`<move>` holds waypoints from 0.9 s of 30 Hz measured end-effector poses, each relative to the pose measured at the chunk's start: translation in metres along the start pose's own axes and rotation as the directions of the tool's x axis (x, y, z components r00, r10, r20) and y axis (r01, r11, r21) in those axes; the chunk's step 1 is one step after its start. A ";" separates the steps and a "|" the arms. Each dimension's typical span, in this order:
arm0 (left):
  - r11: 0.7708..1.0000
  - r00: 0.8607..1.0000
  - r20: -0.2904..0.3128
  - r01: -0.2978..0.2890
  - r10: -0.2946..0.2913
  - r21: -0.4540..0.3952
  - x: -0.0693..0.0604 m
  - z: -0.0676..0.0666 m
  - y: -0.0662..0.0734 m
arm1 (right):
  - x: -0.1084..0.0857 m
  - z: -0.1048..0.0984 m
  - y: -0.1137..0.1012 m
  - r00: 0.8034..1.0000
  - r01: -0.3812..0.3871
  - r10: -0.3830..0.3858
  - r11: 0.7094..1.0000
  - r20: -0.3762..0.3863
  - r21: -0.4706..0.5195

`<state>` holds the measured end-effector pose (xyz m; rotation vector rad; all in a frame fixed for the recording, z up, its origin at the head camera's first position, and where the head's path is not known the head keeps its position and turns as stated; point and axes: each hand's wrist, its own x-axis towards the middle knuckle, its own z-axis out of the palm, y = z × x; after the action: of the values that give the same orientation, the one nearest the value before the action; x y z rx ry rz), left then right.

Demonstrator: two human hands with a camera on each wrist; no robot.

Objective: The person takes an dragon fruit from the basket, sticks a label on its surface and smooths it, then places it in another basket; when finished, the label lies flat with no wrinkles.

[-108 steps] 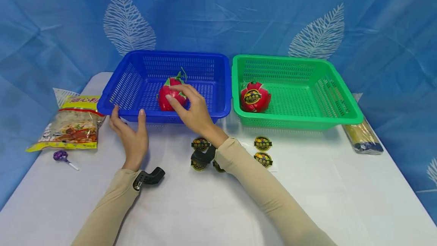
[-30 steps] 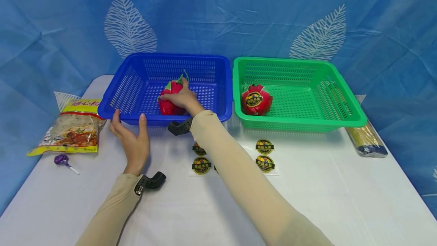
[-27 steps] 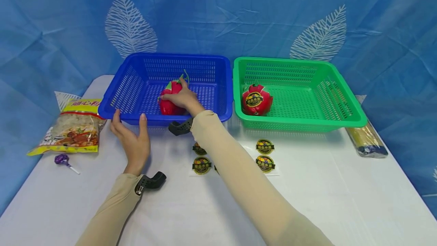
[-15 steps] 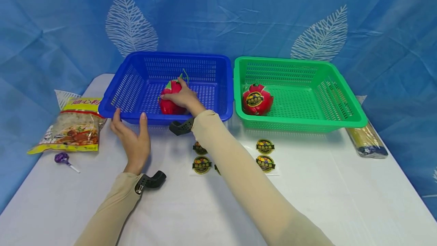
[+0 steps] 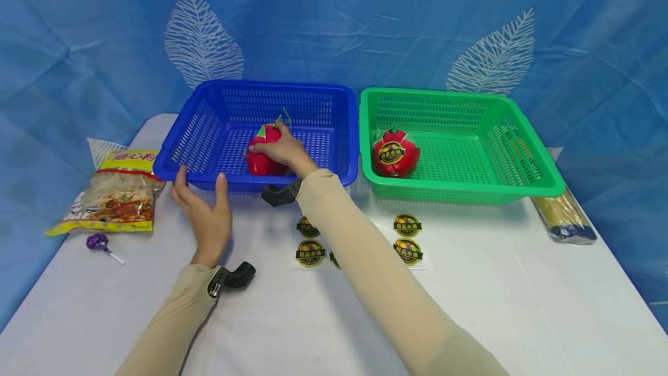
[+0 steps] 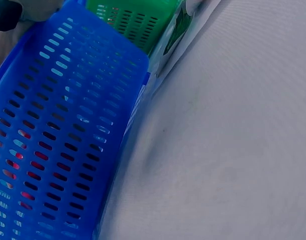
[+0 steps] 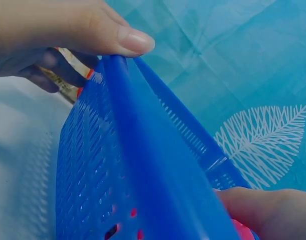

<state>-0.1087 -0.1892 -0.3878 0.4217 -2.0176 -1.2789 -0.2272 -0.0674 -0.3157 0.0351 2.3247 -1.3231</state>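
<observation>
In the head view my right hand [image 5: 282, 148] reaches into the blue basket [image 5: 341, 173] and grips a red dragon fruit [image 5: 259, 162] with green leaf tips. Its thumb and a finger lie over the fruit, which stays low in the basket. The left hand [image 5: 211, 222] is at the basket's front left, fingers spread and thumb raised, touching the front rim and holding nothing. In the right wrist view the left thumb [image 7: 135, 41] rests at the rim. Red shows through the slots of the basket wall [image 6: 57, 150] in the left wrist view; the fruit's underside is hidden.
Beside it stands a green basket [image 5: 459, 190] with another dragon fruit [image 5: 395, 155] bearing a round label. A sheet of round stickers [image 5: 407, 225] lies in front, partly under the right sleeve. A food bag [image 5: 112, 193] and lollipop [image 5: 99, 242] lie left; a packet [image 5: 566, 219] lies right.
Since the oldest frame, my right hand has lowered onto the dragon fruit and taken hold of it. In the last second both hands have stayed nearly still.
</observation>
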 end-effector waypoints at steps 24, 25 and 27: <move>1.000 1.000 0.009 0.008 -0.008 -0.008 0.000 0.000 -0.001 | -0.012 -0.018 0.008 0.992 0.049 -0.079 0.963 0.102 0.265; 1.000 1.000 0.007 0.005 -0.005 -0.009 0.000 0.000 -0.001 | -0.013 -0.019 0.009 0.991 0.048 -0.080 0.958 0.103 0.284; 1.000 1.000 0.001 -0.002 0.002 -0.008 0.001 0.000 -0.002 | -0.014 -0.022 0.010 0.991 0.053 -0.091 0.943 0.098 0.329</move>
<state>-0.1095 -0.1901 -0.3891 0.4156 -2.0125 -1.2856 -0.2202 -0.0411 -0.3087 -0.0195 2.0090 -1.6903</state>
